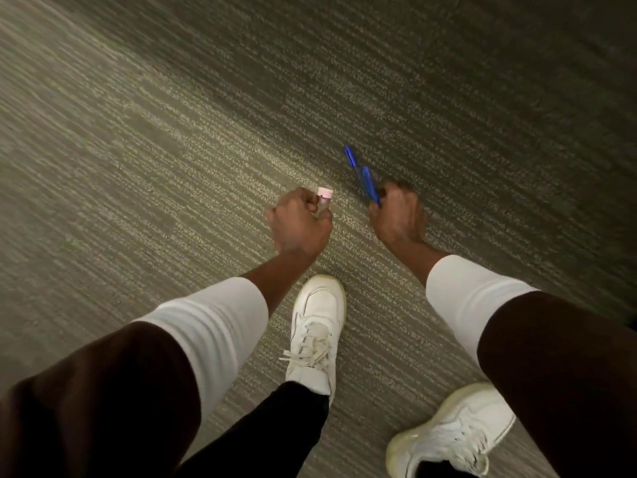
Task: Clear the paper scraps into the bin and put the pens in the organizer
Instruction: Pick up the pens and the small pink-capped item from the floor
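Grey-green ribbed carpet point(172, 139) fills the view, with two white sneakers point(319, 332) at the bottom and no tabletop, bin or organizer in sight. The right hand point(396, 215) is closed around blue pens point(363, 177), apparently two, their ends sticking up and forward out of the fist. The left hand point(300, 222) is curled around a small clear item with a pink cap point(324, 196); what it is cannot be told. No paper scraps are visible. This looks like the carrying stage of the pen step: next the person must find the organizer and drop the pens in.
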Demonstrator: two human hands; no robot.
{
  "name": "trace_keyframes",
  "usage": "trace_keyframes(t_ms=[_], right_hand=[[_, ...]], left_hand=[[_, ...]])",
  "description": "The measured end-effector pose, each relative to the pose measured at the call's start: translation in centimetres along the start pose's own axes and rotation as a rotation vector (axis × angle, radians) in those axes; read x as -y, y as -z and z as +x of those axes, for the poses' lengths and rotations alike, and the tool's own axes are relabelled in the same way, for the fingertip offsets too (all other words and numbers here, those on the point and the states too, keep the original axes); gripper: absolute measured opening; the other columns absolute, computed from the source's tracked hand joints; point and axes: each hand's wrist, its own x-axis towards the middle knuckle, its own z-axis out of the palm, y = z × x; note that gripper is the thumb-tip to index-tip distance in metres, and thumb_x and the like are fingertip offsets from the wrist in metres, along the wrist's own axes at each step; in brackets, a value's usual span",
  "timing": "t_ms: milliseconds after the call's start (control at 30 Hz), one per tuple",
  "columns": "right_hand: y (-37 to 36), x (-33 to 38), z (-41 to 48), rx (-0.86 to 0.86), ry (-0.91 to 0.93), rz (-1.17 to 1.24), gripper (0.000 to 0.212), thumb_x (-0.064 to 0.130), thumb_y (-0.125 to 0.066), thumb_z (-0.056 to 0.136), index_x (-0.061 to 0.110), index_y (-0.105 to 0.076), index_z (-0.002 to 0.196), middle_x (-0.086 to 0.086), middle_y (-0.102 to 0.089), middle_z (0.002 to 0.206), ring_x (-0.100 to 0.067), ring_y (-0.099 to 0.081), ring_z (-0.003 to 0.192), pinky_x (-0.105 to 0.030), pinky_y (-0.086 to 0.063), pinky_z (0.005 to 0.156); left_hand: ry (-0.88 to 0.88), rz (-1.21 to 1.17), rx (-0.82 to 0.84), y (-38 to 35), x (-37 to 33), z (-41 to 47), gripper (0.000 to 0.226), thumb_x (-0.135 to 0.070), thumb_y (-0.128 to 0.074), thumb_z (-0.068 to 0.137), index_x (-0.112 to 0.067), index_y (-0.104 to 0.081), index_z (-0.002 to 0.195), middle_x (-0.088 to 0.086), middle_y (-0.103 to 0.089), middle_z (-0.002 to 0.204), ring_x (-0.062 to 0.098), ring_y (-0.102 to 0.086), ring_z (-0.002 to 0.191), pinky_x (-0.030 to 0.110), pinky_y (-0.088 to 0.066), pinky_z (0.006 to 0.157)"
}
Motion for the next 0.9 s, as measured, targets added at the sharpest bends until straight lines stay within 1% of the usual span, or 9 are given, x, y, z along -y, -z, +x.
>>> trace_keyframes(t_ms=[67,233,333,467,533,633,733,800,900], right_hand=[[0.3,0.5,1.7,0.028,-0.002,0.006,0.024,0.021,-0.073,0.092,0.015,-0.071,0.115,-0.014,-0.073,0.111,-0.034,-0.071,0.099,-0.035,-0.053,0.078],[-0.4,2.3,5.0,0.057,0.0,0.06,0.022,0.02,-0.071,0.093,0.013,-0.07,0.113,-0.014,-0.071,0.119,-0.034,-0.067,0.113,-0.038,-0.053,0.095],[-1.6,2.9,5.4,0.031,-0.003,0.053,0.02,0.013,-0.07,0.092,0.014,-0.071,0.113,-0.016,-0.069,0.122,-0.037,-0.065,0.116,-0.039,-0.052,0.096],[-2.2,2.6,5.3,-0.004,0.003,-0.002,0.028,0.007,-0.067,0.092,0.01,-0.067,0.119,-0.019,-0.069,0.122,-0.041,-0.067,0.114,-0.044,-0.055,0.096],[-1.7,2.1,4.7,0.016,0.013,0.008,0.029,0.008,-0.068,0.091,0.013,-0.07,0.119,-0.017,-0.073,0.119,-0.039,-0.069,0.111,-0.04,-0.055,0.092],[-0.2,0.8,2.8,0.014,-0.015,0.084,0.023,0.015,-0.072,0.089,0.013,-0.075,0.112,-0.016,-0.077,0.107,-0.037,-0.073,0.099,-0.035,-0.053,0.08],[2.3,-0.8,-0.5,0.007,-0.084,0.177,0.016,0.017,-0.073,0.087,0.01,-0.078,0.1,-0.017,-0.077,0.093,-0.037,-0.072,0.088,-0.03,-0.042,0.068],[4.4,-2.2,-3.3,-0.001,-0.099,0.214,0.012,0.018,-0.074,0.084,0.01,-0.077,0.093,-0.017,-0.076,0.089,-0.037,-0.07,0.085,-0.033,-0.043,0.068],[8.0,-4.4,-7.9,-0.008,-0.168,0.272,0.009,0.016,-0.074,0.083,0.009,-0.072,0.088,-0.015,-0.074,0.09,-0.037,-0.069,0.087,-0.038,-0.049,0.074]], left_hand=[[-0.028,0.011,0.017,0.0,0.0,-0.1,0.02,-0.031,-0.082,0.086,-0.021,-0.073,0.1,-0.006,-0.075,0.087,0.018,-0.072,0.084,0.053,-0.055,0.102],[-0.057,0.056,0.034,0.7,1.5,0.1,0.024,-0.032,-0.082,0.086,-0.018,-0.073,0.103,-0.003,-0.076,0.092,0.02,-0.071,0.087,0.049,-0.055,0.099],[-0.017,0.059,0.04,1.3,2.9,0.4,0.024,-0.032,-0.083,0.086,-0.017,-0.073,0.103,-0.002,-0.076,0.092,0.022,-0.072,0.086,0.049,-0.059,0.094],[-0.005,0.082,0.071,2.1,4.1,0.2,0.023,-0.029,-0.084,0.086,-0.017,-0.072,0.103,-0.001,-0.076,0.092,0.022,-0.073,0.086,0.049,-0.06,0.092],[0.018,0.086,0.064,2.5,4.0,-0.2,0.022,-0.029,-0.084,0.087,-0.018,-0.072,0.102,-0.003,-0.076,0.09,0.02,-0.073,0.084,0.051,-0.06,0.093],[0.031,0.076,0.1,2.8,2.9,-1.3,0.018,-0.027,-0.083,0.087,-0.02,-0.071,0.099,-0.006,-0.073,0.083,0.019,-0.073,0.082,0.053,-0.059,0.096],[0.019,0.06,0.13,3.4,0.8,-3.0,0.016,-0.027,-0.082,0.087,-0.021,-0.07,0.097,-0.007,-0.072,0.082,0.02,-0.072,0.081,0.051,-0.06,0.092],[-0.013,0.069,0.149,4.0,-1.2,-4.4,0.017,-0.029,-0.081,0.088,-0.021,-0.071,0.099,-0.007,-0.072,0.083,0.02,-0.072,0.081,0.051,-0.06,0.092],[-0.025,0.042,0.173,5.0,-4.6,-6.9,0.018,-0.03,-0.081,0.086,-0.021,-0.071,0.099,-0.005,-0.075,0.086,0.022,-0.073,0.083,0.05,-0.059,0.094]])
